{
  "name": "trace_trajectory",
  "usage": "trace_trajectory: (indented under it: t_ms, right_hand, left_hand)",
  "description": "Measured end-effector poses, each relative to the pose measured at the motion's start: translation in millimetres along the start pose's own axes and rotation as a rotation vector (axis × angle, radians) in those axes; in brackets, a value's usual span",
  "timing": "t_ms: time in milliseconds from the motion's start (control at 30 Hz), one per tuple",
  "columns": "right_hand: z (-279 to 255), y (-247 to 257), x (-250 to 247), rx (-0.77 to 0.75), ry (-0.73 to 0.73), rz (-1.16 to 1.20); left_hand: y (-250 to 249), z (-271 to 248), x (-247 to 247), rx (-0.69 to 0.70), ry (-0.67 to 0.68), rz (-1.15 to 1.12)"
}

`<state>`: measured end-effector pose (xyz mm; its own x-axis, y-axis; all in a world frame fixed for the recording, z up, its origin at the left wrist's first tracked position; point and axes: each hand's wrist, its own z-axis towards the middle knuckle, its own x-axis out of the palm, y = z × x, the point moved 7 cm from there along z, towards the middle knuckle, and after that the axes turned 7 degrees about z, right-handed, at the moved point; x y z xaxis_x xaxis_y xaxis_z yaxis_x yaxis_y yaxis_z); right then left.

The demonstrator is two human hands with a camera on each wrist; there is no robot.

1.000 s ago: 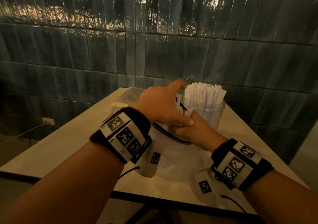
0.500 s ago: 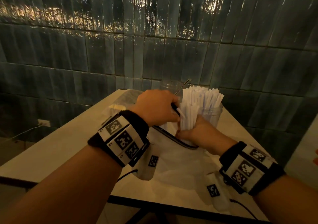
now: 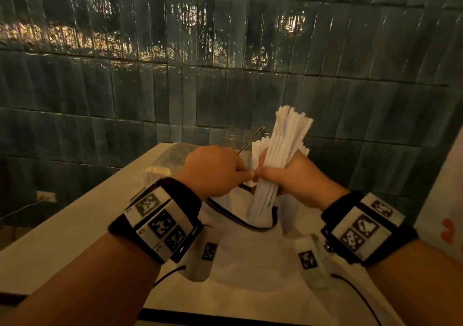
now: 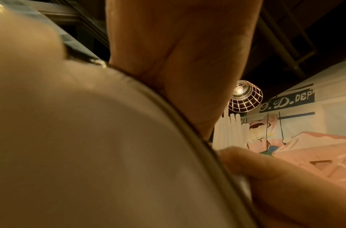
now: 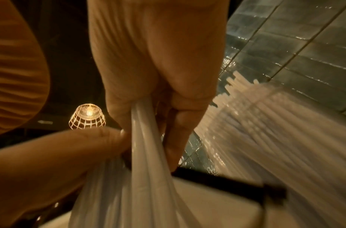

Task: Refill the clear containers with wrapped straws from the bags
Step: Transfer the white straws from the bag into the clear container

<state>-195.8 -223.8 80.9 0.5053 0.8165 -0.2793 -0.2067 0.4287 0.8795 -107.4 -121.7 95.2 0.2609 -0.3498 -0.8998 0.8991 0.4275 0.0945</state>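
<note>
My right hand (image 3: 298,175) grips a thick bundle of white wrapped straws (image 3: 285,145), upright and tilted slightly right, with its lower end still inside the mouth of the white zip bag (image 3: 250,255). In the right wrist view, the fingers (image 5: 180,108) curl round the straws (image 5: 144,154). My left hand (image 3: 215,170) holds the bag's zip rim (image 4: 187,123) between thumb and palm, its knuckles touching the right thumb. The clear container (image 5: 266,123), packed with standing straws (image 3: 258,149), sits just behind my right hand and is mostly hidden.
The bag lies on a pale table (image 3: 75,225) set against a dark tiled wall (image 3: 175,87). A second clear container (image 3: 235,135) with a metal rod (image 3: 250,140) stands at the back. A crumpled clear plastic bag (image 3: 170,155) lies back left.
My right hand has risen out of the bag with the bundle of straws, now well above the rim. The left hand stays on the bag's rim.
</note>
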Motion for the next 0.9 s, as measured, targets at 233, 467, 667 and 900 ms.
trace_trajectory:
  t_ms: [233, 467, 667, 900]
  right_hand:
    - [28.2, 39.4, -26.6, -0.071, -0.050, 0.017]
    - [53.4, 50.7, -51.9, -0.143, -0.158, -0.070]
    - [56.3, 41.8, -61.9, -0.214, -0.303, -0.103]
    - [60.7, 51.3, -65.7, -0.342, -0.339, -0.111]
  left_hand:
    - [-5.2, 0.3, -0.8, -0.039, -0.010, -0.001]
    - [-7.1, 2.1, 7.8, -0.043, 0.071, -0.020]
    - [-5.3, 1.3, 6.5, -0.044, 0.053, -0.033]
    - [-3.6, 2.0, 7.5, -0.039, 0.053, -0.052]
